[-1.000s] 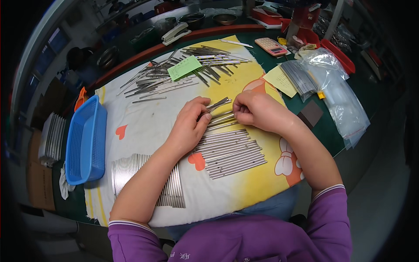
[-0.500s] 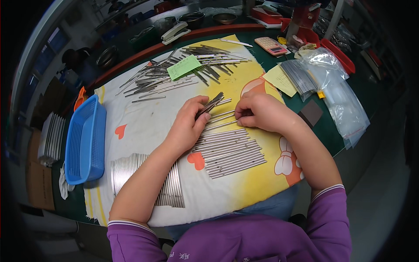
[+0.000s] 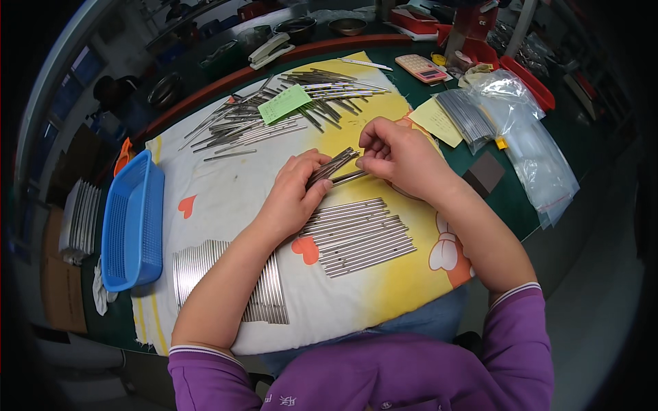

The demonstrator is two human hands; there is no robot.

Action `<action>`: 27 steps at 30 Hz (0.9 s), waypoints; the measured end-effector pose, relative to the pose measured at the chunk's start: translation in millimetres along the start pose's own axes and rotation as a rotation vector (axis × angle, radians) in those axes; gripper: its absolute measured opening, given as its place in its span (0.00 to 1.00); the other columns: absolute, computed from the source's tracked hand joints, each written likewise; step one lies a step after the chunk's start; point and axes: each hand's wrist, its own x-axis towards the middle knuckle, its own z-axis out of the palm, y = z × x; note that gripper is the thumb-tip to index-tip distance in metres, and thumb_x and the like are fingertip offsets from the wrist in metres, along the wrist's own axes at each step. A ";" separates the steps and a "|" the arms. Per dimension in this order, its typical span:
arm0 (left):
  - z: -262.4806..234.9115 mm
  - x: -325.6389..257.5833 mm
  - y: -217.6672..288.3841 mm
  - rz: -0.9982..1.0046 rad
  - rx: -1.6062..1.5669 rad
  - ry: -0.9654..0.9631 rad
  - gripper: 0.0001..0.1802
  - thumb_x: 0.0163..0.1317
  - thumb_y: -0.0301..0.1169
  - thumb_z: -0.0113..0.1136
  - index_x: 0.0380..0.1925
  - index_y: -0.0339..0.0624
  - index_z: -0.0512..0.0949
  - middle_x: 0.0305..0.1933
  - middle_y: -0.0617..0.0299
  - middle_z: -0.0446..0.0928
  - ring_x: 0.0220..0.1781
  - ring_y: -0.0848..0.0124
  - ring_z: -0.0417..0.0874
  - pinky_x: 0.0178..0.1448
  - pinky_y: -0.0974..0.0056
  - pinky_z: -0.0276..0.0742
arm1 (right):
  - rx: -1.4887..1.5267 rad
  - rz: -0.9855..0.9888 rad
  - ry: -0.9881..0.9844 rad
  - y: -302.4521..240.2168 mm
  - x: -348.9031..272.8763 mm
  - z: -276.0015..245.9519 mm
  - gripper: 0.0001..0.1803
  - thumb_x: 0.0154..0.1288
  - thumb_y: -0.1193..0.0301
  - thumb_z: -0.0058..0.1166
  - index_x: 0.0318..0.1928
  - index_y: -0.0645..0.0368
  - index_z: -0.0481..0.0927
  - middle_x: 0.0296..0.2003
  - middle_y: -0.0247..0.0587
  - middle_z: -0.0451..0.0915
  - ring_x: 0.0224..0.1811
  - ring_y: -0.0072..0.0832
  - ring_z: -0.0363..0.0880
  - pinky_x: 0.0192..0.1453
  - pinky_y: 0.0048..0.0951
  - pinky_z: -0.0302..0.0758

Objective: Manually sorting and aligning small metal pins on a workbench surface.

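Green tabletop under a printed cloth (image 3: 226, 185): left hand (image 3: 291, 198) clamps a rod bundle (image 3: 332, 166) above the sorted row (image 3: 360, 236); right hand (image 3: 401, 157) pinches one rod, seemingly sorting; laying it parallel demands care.

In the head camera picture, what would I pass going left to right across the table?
Blue basket → left hand holding a bundle of metal rods → right hand → dark square pad → clear plastic bags.

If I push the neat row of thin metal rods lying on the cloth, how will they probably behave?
The metal rods look round and smooth, so they would likely roll apart. They seem stiff, lying straight. The soft cloth may slow rolling.
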 end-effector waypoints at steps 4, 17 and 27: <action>0.8 -2.6 -7.4 -0.117 -0.127 0.065 0.14 0.65 0.26 0.50 0.51 0.39 0.72 0.54 0.55 0.73 0.56 0.66 0.73 0.61 0.66 0.66 | -0.170 0.068 -0.366 -9.8 -3.7 -23.2 0.06 0.54 0.75 0.60 0.33 0.62 0.80 0.28 0.38 0.79 0.31 0.24 0.78 0.37 0.24 0.74; 5.1 -0.8 -12.0 0.033 -0.084 0.125 0.12 0.61 0.27 0.55 0.44 0.35 0.72 0.48 0.49 0.73 0.51 0.55 0.74 0.57 0.61 0.68 | -0.284 -0.072 -0.452 -4.2 -3.7 -25.6 0.08 0.52 0.74 0.59 0.35 0.60 0.82 0.32 0.41 0.76 0.36 0.31 0.77 0.40 0.27 0.73; 5.5 -0.6 -9.6 0.013 -0.098 0.139 0.11 0.61 0.27 0.56 0.42 0.34 0.72 0.49 0.50 0.74 0.50 0.55 0.74 0.55 0.62 0.69 | -0.411 0.109 -0.585 -13.5 -7.0 -21.5 0.07 0.50 0.72 0.58 0.31 0.60 0.81 0.30 0.40 0.78 0.35 0.32 0.79 0.41 0.30 0.75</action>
